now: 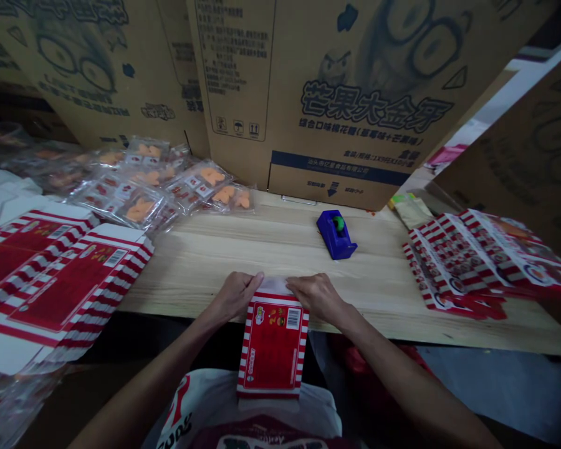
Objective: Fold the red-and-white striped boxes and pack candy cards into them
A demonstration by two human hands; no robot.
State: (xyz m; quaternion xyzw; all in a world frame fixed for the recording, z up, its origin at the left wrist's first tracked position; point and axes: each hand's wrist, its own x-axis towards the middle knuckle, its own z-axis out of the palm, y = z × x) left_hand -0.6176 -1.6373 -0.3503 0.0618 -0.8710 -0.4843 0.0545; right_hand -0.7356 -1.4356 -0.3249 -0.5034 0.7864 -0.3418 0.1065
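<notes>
Fingers (255,282) of left hand (235,295) and right hand (320,296): found closed on opposite upper corners of red-striped box (273,346), at lower centre of frame. Noted blue tape dispenser (335,237) on counter (206,259), right of centre.

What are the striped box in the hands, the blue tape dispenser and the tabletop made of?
Striped box: probably thin printed card, smooth, judging by its straight edges and pale flap.
Tape dispenser: likely hard molded plastic, given its solid, even blue.
Tabletop: pale wood or wood-look laminate, fairly matte; grain lines show, but I can't tell which.
</notes>
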